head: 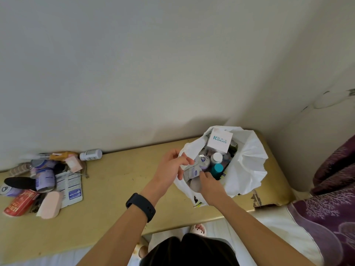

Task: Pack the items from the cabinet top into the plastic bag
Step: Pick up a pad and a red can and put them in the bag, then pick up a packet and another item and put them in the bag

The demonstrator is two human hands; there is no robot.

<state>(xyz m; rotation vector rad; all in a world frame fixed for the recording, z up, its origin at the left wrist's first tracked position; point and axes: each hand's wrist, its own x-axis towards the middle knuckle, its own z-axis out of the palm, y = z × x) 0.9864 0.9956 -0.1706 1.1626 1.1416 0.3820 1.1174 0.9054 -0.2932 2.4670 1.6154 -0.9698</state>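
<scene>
Items (44, 177) are seen heaped at the left end of the cabinet top (123, 181), well apart from the plastic bag (247, 162) — open-mouthed at the right end, near the wall. Its near rim is pinched by the left hand (170, 168); the right hand (210, 184) is sunk among the contents — whether anything is gripped cannot be told.

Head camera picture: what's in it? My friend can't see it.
A person's left hand holds the rim of a white plastic bag on a yellow cabinet top while the right hand reaches inside among bottles and a white box. More items lie piled at the left.
</scene>
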